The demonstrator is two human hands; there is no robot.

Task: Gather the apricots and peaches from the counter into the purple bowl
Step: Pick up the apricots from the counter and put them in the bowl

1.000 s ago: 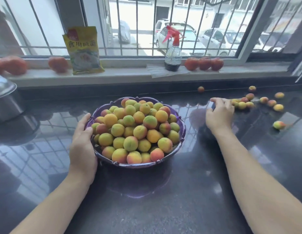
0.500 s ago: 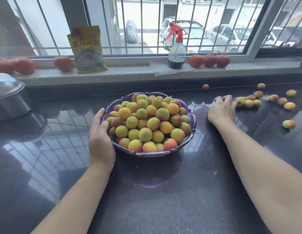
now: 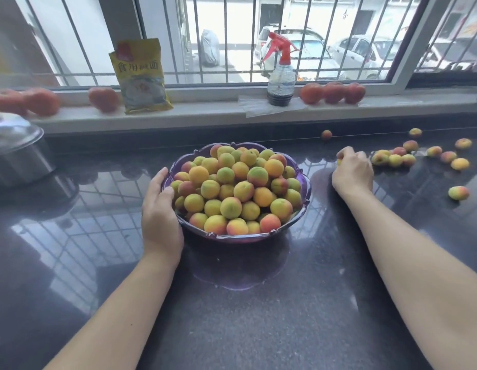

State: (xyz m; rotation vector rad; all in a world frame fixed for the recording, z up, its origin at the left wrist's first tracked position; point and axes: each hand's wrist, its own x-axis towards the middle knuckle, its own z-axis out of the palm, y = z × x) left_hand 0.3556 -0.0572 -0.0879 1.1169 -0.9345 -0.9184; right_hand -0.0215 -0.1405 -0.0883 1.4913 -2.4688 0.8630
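Steadying the heaped purple bowl (image 3: 303,180) with the left hand (image 3: 160,209) spread on its rim, a yellow fruit (image 3: 339,162) is pinched in the right hand (image 3: 352,173) grip on the table (image 3: 258,316), and is best lowered gently onto the pile so nothing is dislodged.

Bare dark counter (image 3: 298,316) is lying open across the lower middle of the frame, between the two forearms and in front of the purple bowl (image 3: 306,182), which is standing heaped at centre and blocking a straight pass. At the right, loose fruit (image 3: 395,159) is scattering over the counter, leaving gaps around the lone one (image 3: 458,192). At the left edge a steel pot (image 3: 18,153) is closing off that side, and the windowsill (image 3: 218,113) is walling the top.
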